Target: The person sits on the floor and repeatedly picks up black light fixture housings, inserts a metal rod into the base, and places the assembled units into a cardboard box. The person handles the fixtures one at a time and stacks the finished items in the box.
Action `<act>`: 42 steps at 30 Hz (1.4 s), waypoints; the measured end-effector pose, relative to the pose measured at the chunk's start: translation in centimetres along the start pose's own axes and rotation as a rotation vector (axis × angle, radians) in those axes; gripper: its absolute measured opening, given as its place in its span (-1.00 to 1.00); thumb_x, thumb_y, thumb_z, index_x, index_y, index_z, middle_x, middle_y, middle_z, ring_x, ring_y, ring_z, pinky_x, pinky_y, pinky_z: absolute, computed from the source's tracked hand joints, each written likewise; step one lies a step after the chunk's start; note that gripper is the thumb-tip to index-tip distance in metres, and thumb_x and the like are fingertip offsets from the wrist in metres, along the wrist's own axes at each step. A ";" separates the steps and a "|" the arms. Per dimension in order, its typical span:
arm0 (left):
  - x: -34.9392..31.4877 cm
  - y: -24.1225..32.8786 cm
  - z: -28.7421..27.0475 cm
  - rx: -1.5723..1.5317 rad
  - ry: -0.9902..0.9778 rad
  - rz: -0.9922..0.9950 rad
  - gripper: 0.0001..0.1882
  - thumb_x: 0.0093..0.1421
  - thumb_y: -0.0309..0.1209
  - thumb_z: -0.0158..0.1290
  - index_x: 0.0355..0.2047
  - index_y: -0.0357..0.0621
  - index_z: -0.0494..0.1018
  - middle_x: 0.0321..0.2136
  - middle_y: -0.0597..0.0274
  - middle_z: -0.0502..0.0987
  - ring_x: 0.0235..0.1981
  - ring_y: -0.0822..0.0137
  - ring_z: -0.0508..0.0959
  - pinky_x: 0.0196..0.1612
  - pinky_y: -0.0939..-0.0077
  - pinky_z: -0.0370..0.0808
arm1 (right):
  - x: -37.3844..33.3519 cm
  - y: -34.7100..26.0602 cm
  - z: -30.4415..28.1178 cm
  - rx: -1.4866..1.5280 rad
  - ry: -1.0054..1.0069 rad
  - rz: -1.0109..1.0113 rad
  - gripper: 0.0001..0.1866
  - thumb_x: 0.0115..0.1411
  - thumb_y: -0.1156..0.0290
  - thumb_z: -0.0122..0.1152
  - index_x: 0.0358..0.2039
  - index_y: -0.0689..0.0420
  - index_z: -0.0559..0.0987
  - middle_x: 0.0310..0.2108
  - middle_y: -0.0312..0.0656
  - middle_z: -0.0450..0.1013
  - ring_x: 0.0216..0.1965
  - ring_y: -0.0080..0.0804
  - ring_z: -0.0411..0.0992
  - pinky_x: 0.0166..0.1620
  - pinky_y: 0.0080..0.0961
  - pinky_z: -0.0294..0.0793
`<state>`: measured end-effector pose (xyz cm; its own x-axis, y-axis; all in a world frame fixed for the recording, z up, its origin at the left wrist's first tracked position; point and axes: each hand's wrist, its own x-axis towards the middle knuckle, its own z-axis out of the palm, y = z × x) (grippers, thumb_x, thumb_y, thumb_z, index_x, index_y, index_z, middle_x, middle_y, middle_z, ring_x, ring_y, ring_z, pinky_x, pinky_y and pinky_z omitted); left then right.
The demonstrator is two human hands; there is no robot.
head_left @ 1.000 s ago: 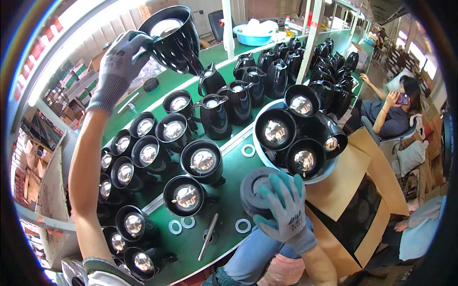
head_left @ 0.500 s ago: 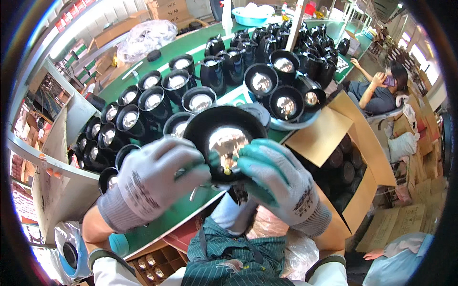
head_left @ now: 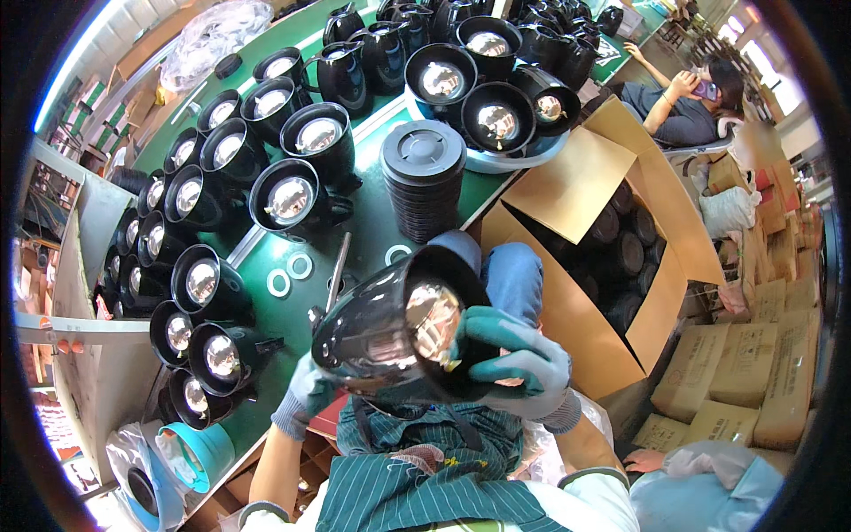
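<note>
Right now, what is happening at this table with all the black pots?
A seated person in grey-green gloves holds one black kettle body over the lap, tilted so its shiny inside faces up. The left hand supports it from below, and the right hand grips its open rim. On the green table stand many more black kettle bodies, a stack of grey lids and some white rings. An open cardboard box stands at the right.

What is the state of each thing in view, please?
black kettle body: held tilted over the lap, open mouth up
left hand: gripping it from below
right hand: fingers on its rim
cardboard box: flaps open
grey discs: stacked upright
</note>
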<state>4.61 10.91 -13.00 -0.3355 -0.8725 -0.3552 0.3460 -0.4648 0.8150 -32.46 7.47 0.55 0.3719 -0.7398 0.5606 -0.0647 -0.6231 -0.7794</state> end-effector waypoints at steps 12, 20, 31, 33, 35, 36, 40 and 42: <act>5.1 -2.9 -2.1 -0.152 -0.090 -0.096 -0.34 0.34 -0.21 0.09 0.39 -0.19 0.27 0.30 0.07 0.42 0.24 0.16 0.48 0.32 0.12 0.43 | 6.5 1.2 2.7 -0.051 -0.511 0.021 -0.43 0.09 0.24 0.49 0.14 -0.07 0.55 0.34 -0.11 0.38 0.32 -0.17 0.40 0.37 0.27 0.09; 7.4 -4.1 -1.5 -0.364 0.061 0.071 -0.25 0.30 -0.05 0.08 0.40 -0.15 0.25 0.32 0.05 0.39 0.27 0.12 0.45 0.36 0.07 0.38 | 18.2 11.1 3.3 -1.149 -0.012 0.538 0.29 -0.03 -0.41 0.41 0.54 -0.01 0.03 0.47 0.32 -0.03 0.47 0.36 -0.03 0.40 0.36 0.01; 7.6 -3.4 -0.9 -0.267 -0.046 0.094 -0.11 0.25 0.18 0.06 0.43 -0.10 0.22 0.35 0.02 0.36 0.31 0.07 0.42 0.41 0.01 0.31 | 13.4 6.7 2.7 -0.542 0.022 0.033 -0.05 -0.08 -0.11 0.59 0.32 -0.05 0.50 0.37 0.26 0.16 0.38 0.31 0.14 0.37 0.13 0.16; 7.7 -3.0 -0.4 -0.190 -0.109 0.098 -0.09 0.24 0.22 0.06 0.43 -0.10 0.21 0.36 0.02 0.35 0.32 0.06 0.41 0.42 -0.01 0.30 | 11.5 3.0 2.4 -0.395 -0.175 0.002 -0.06 -0.15 -0.13 0.64 0.28 -0.14 0.54 0.39 0.25 0.13 0.38 0.33 0.13 0.39 0.13 0.12; 7.8 -2.5 0.0 -0.077 -0.185 0.110 -0.06 0.24 0.27 0.06 0.44 -0.09 0.21 0.36 0.01 0.35 0.33 0.05 0.40 0.43 -0.02 0.29 | 9.1 1.8 2.7 -0.384 -0.313 0.021 -0.05 -0.25 -0.20 0.64 0.23 -0.25 0.58 0.42 0.23 0.06 0.40 0.35 0.09 0.41 0.18 0.08; 7.9 -2.2 0.4 0.012 -0.235 0.123 -0.05 0.23 0.29 0.06 0.44 -0.08 0.21 0.37 0.01 0.34 0.33 0.05 0.40 0.43 -0.03 0.28 | 7.6 2.3 2.9 -0.341 -0.324 0.043 -0.05 -0.29 -0.26 0.63 0.20 -0.32 0.61 0.44 0.22 0.03 0.41 0.36 0.06 0.41 0.23 0.06; 8.5 2.1 3.6 0.632 -0.455 0.322 -0.08 0.24 0.21 0.15 0.44 -0.06 0.22 0.37 0.04 0.35 0.33 0.09 0.40 0.46 0.02 0.24 | 4.2 3.1 0.9 -0.356 -0.288 -0.080 -0.16 -0.16 -0.31 0.54 0.20 -0.41 0.59 0.44 0.21 0.03 0.44 0.38 0.02 0.41 0.27 0.05; 8.7 3.4 4.3 0.933 -0.534 0.407 -0.13 0.21 -0.02 0.30 0.44 -0.04 0.23 0.38 0.09 0.33 0.35 0.13 0.37 0.49 0.09 0.17 | 3.4 3.2 0.3 -0.316 -0.270 -0.147 -0.20 -0.10 -0.36 0.47 0.19 -0.44 0.59 0.44 0.21 0.04 0.44 0.39 0.01 0.40 0.27 0.04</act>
<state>-0.88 2.40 -11.36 -0.7532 -0.6540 0.0700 -0.1952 0.3238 0.9258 -31.14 3.04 -0.11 0.6243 -0.5706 0.5335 -0.2575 -0.7951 -0.5491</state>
